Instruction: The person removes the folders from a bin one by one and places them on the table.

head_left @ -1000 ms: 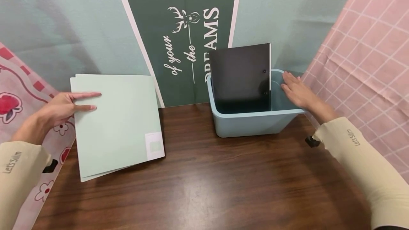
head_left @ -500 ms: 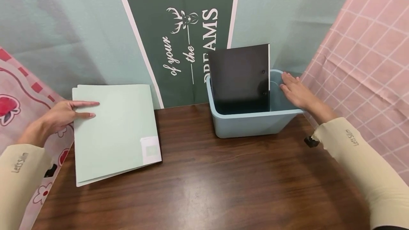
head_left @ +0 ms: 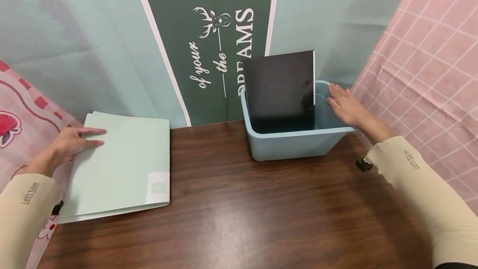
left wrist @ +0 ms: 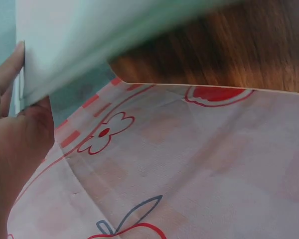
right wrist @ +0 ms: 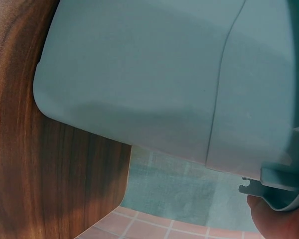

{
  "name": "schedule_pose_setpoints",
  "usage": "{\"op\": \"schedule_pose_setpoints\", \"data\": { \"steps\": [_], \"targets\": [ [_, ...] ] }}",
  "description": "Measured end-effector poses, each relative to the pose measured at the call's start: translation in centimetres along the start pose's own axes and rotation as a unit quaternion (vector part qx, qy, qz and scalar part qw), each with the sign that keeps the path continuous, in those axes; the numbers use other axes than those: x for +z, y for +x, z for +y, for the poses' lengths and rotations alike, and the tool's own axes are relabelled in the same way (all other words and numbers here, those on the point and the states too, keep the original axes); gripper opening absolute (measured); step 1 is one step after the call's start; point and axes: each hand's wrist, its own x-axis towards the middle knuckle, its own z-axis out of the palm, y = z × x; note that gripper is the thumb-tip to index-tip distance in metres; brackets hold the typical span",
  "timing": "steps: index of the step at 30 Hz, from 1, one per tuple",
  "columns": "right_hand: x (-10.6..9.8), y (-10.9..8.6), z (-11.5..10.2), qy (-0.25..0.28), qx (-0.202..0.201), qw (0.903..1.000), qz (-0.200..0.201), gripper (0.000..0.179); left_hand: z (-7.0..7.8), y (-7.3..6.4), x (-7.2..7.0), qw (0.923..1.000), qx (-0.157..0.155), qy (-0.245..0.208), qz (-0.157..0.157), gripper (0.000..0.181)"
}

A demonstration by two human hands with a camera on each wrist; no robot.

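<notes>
At the table's left side my left hand [head_left: 71, 142] grips a pale green folder [head_left: 119, 165] by its left edge. Two fingers lie on top of the folder, and others are behind it. A small white label [head_left: 158, 187] sits near the folder's lower right corner. In the left wrist view, the folder [left wrist: 89, 45] is tilted above the table, its edge between the fingers. My right hand [head_left: 347, 107] rests with straight fingers over the right rim of a blue plastic bin [head_left: 291, 146]. Upright inside the bin stands a black folder [head_left: 280, 90], leaning back, its lower part hidden.
A brown wooden table [head_left: 231, 202] lies under everything. Behind it hangs a green cloth [head_left: 213, 107] with white lettering. Pink checked cloth [head_left: 429, 74] borders the right side, and a fruit-patterned pink cloth [head_left: 22, 107] borders the left.
My left hand has moved the pale green folder left and down toward the table's near left side, turning it slightly. The right hand, the bin and the black folder have stayed in place.
</notes>
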Motion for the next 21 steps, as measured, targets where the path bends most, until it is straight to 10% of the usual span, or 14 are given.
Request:
{"op": "schedule_pose_setpoints", "data": {
  "steps": [21],
  "targets": [
    [0.08,-0.07,-0.13,0.004,0.001,1.0000,0.006,0.069,-0.96,1.02,-0.59,0.9952,-0.017,0.087,-0.041,0.087]
  ]
}}
